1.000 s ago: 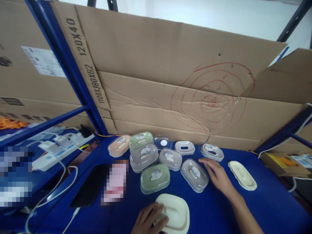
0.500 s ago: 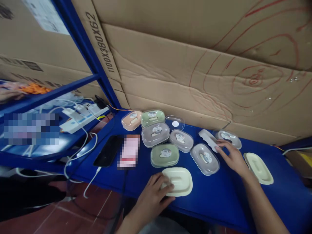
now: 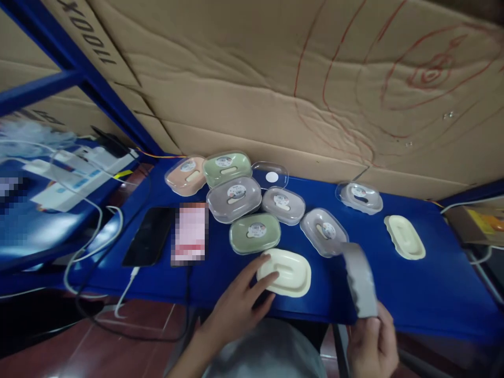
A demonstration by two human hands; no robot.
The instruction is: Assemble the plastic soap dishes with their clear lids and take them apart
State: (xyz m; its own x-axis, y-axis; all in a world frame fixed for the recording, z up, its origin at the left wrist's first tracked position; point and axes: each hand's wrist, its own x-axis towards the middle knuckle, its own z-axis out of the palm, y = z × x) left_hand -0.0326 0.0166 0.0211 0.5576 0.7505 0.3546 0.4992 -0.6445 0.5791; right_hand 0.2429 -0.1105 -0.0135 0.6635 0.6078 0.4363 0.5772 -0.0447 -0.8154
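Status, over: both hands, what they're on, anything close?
Left hand spread on left side of cream tray. Right hand gripping grey piece, tilted up. Grey lidded box close beyond that piece, contact unclear; green lidded box just behind tray.

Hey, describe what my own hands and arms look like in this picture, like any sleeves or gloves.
Your left hand is ungloved, and the left forearm shows no sleeve or watch. Your right hand is ungloved too; its forearm is out of view. I can't make out any rings.

the held grey piece (image 3: 362,283) is blurred and the labels (image 3: 258,230) are too small to read
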